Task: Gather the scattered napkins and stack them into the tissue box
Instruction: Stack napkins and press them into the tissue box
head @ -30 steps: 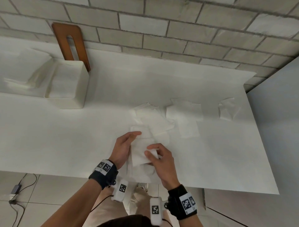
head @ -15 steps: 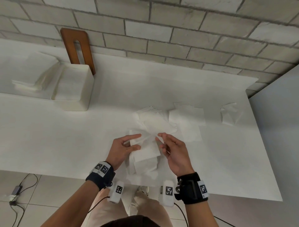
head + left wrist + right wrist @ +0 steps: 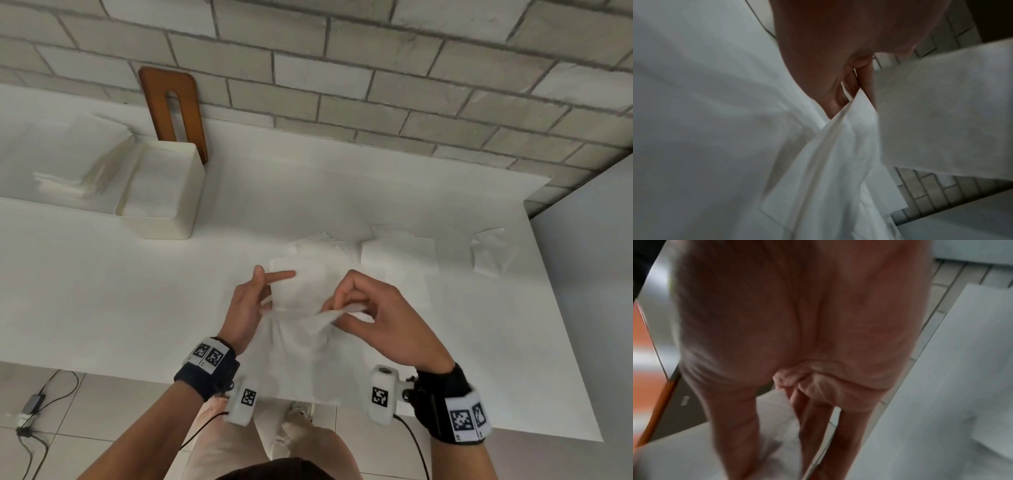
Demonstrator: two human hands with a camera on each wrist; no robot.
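Here my left hand and my right hand hold a bunch of white napkins between them above the near part of the white table. My left thumb and fingers pinch the bunch's left edge, the forefinger lying straight across the top sheet. My right fingers curl over and pinch a fold at the right edge. More napkins lie flat on the table just beyond my hands, and a crumpled one rests near the right end. The tissue box stands well to the left, open-topped, with a wooden lid leaning on the brick wall behind it.
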